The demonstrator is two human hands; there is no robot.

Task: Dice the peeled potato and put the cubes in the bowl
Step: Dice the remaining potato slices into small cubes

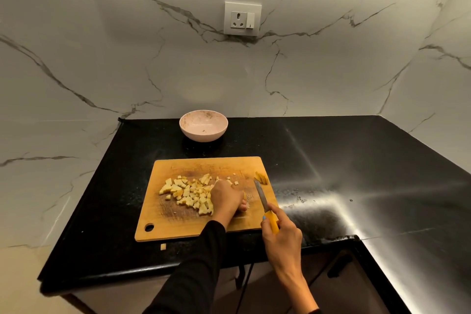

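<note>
A wooden cutting board [178,224] lies on the black counter. A pile of diced potato cubes [190,194] covers its left middle. A few uncut potato slices [262,177] sit near its right edge. My left hand [225,199] rests knuckles-up on the board just right of the pile. Its fingers curl down over a potato piece that is mostly hidden. My right hand [281,239] grips the yellow handle of a knife [261,196]. The blade points away from me, just right of my left hand. The pink bowl [186,130] stands behind the board and holds only tiny scraps.
One stray potato cube [163,246] lies on the black counter [356,173] in front of the board. The counter's front edge is close to me. A marble wall with a socket [242,18] rises behind the bowl.
</note>
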